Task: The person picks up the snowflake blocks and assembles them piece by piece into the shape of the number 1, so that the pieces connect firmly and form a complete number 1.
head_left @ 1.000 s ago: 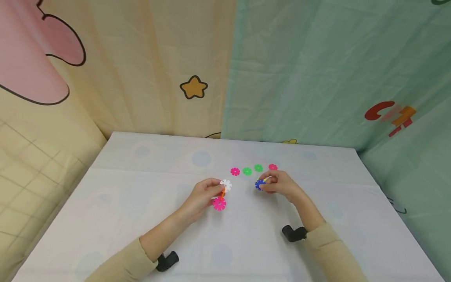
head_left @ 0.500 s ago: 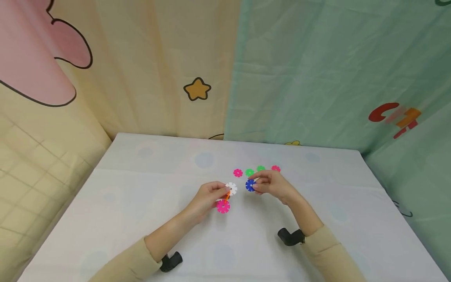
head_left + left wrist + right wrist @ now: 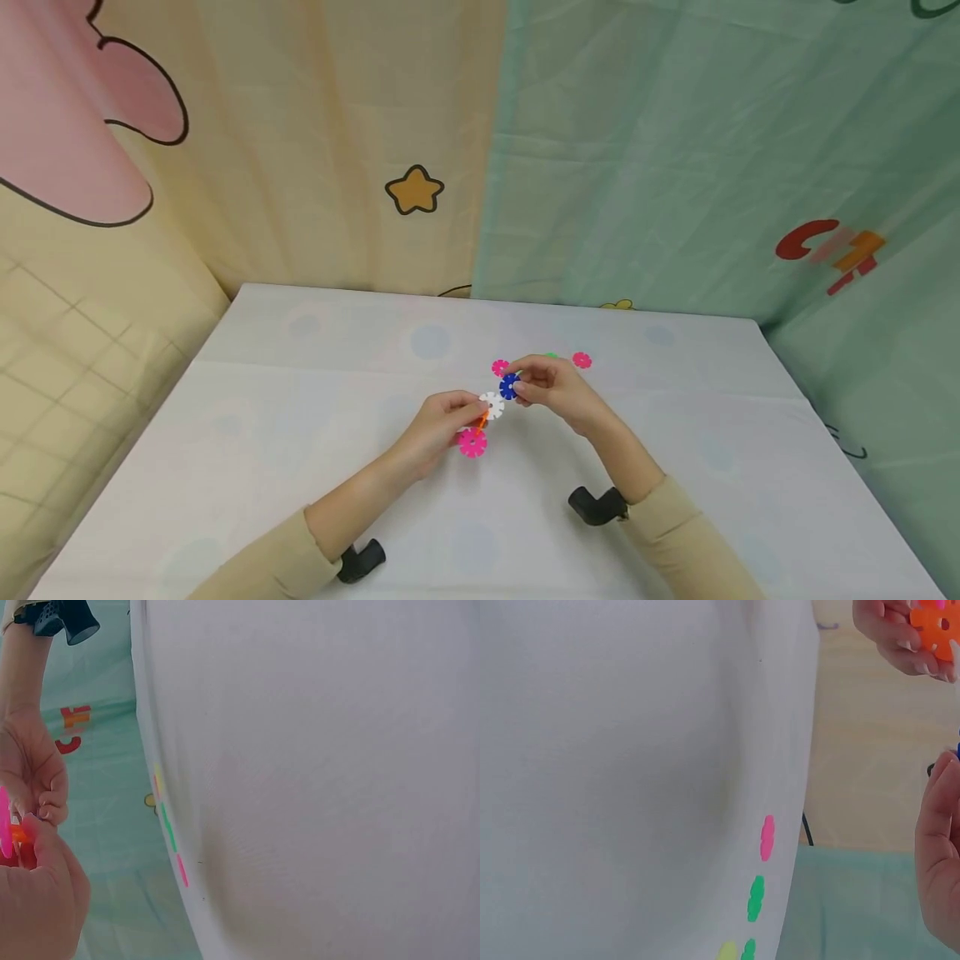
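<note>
My left hand [image 3: 435,433] pinches a joined set of small notched plastic discs. In it are a white disc [image 3: 495,407], an orange disc [image 3: 928,630] seen nearly edge-on from the head, and a pink disc [image 3: 472,443] lowest. Between thumb and fingers of my right hand [image 3: 561,392] is a blue disc [image 3: 509,386]. Its edge lies right at the upper right edge of the white disc; whether the notches interlock I cannot tell. Both hands are raised over the table. The right wrist view catches only a sliver of the blue disc.
Behind the hands, loose discs lie on the white-covered table [image 3: 300,467]: a pink disc [image 3: 582,360] at right, another pink disc [image 3: 499,367], green discs [image 3: 756,898] mostly hidden from the head, and a yellow disc [image 3: 727,951]. Patterned curtains [image 3: 637,167] hang beyond the table.
My right hand has moved left with the blue disc, closing the gap to the white disc. The left hand, holding the joined discs, has shifted slightly right.
</note>
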Demonstrator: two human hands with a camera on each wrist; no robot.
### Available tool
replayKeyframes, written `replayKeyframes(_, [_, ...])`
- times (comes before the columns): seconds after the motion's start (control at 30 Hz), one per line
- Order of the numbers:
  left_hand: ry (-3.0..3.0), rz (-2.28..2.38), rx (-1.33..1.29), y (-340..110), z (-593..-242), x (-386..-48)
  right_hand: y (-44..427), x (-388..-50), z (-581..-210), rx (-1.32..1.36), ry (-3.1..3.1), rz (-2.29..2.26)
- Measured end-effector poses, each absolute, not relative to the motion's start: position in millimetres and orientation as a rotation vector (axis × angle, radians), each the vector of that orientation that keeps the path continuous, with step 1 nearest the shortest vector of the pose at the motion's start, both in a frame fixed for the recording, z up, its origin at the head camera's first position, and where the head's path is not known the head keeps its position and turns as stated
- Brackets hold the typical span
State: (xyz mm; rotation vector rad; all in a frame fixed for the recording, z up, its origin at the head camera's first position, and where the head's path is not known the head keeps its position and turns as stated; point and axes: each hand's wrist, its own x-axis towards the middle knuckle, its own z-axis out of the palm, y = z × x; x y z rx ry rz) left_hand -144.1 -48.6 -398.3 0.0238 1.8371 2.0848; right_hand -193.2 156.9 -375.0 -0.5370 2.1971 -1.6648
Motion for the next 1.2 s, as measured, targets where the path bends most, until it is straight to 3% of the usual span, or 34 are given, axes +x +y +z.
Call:
replayKeyframes(0.8, [1.799, 2.098, 0.077, -45, -399, -143, 146, -192, -382, -0.54, 2.152, -1.774])
replayKeyframes(1.2, [1.814, 2.151, -0.052, -36, -389, -137, 146, -187, -379, -0.684, 2.186, -1.807])
